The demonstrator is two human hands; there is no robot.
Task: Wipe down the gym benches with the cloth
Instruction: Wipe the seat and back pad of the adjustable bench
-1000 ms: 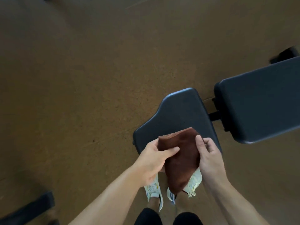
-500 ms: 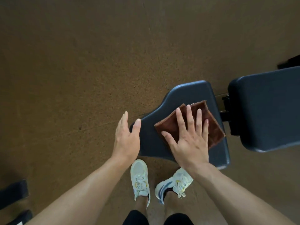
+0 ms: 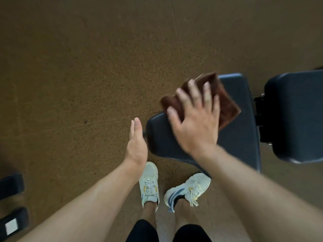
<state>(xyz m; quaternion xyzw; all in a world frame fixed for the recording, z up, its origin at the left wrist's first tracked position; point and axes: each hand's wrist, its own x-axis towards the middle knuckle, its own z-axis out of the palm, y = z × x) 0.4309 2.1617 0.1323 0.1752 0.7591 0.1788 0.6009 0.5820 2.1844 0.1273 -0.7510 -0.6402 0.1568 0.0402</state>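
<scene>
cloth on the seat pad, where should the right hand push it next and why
Probably sweep the cloth back toward the near end of the seat pad. The right hand presses it flat at the pad's far left edge, partly overhanging the floor, while the dark surface to the right and nearer the feet lies uncovered.

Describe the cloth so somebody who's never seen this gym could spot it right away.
Start at the dark padded bench seat low on the right, just ahead of the person's white sneakers. On its far left edge lies the cloth, pressed flat under the spread right hand. It is the only brown, folded, fuzzy thing there; the pads around it are smooth and dark.
</scene>
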